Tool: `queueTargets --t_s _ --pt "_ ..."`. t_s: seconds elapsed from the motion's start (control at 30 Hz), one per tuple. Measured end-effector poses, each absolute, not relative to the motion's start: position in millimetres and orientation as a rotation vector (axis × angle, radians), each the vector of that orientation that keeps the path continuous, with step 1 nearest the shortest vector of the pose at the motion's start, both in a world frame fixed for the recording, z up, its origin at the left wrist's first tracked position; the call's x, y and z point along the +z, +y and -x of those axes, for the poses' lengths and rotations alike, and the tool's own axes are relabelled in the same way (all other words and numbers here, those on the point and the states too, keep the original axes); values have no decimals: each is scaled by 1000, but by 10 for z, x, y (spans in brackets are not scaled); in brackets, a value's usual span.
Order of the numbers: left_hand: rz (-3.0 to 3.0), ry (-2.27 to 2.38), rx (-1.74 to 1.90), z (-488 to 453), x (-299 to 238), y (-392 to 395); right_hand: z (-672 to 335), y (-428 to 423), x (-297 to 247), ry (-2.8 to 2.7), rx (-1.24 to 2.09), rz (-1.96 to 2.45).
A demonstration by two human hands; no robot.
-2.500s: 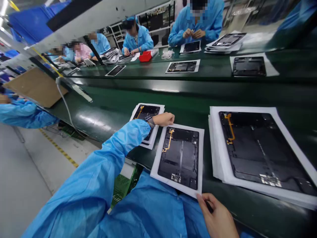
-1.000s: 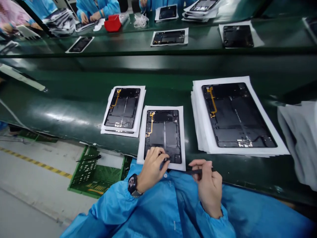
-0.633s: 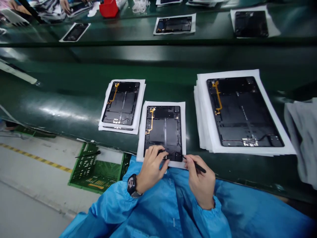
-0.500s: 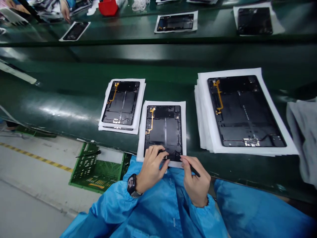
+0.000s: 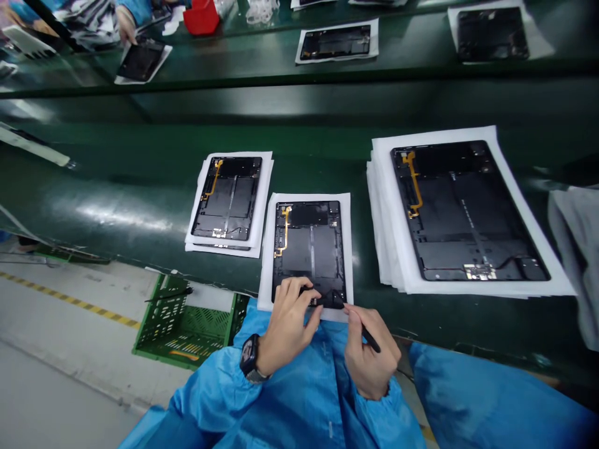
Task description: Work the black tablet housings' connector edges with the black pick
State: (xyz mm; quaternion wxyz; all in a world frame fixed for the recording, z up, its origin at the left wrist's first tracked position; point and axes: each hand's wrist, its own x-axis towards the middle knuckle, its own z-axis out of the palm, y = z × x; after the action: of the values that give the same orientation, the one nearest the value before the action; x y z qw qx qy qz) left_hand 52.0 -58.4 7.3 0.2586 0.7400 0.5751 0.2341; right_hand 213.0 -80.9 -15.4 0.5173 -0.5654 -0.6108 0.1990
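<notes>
A black tablet back panel [image 5: 309, 243] with an orange flex cable [image 5: 284, 232] lies on a white sheet [image 5: 266, 249] on the green belt. My left hand [image 5: 290, 321] sits at the panel's lower edge, its fingers pinching a small black strip [image 5: 325, 300]. My right hand [image 5: 369, 352] is shut on a slim black pick [image 5: 369, 337], whose tip is near the strip's right end. The pick's tip is partly hidden by my fingers. What lies under the strip is hidden.
Two more panels on white sheets lie on the belt, a smaller one [image 5: 227, 198] to the left and a large one [image 5: 468, 212] to the right. A green crate [image 5: 182, 324] stands on the floor below the belt's edge. Grey cloth [image 5: 573, 249] hangs at the right.
My right hand has moved in toward my left, bringing the pick's tip to the strip. The black strip now shows more clearly between my hands. The view has tilted slightly.
</notes>
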Motion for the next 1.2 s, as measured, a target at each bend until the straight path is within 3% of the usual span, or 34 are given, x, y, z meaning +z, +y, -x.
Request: queueTargets --t_s 0.53,1.2 --pt "-1905 1588 688 -559 67 -594 -2049 -877 -412 -1486 273 1392" --pt "-1857 1611 700 -594 94 -560 -2162 -853 -270 -1587 320 1392"
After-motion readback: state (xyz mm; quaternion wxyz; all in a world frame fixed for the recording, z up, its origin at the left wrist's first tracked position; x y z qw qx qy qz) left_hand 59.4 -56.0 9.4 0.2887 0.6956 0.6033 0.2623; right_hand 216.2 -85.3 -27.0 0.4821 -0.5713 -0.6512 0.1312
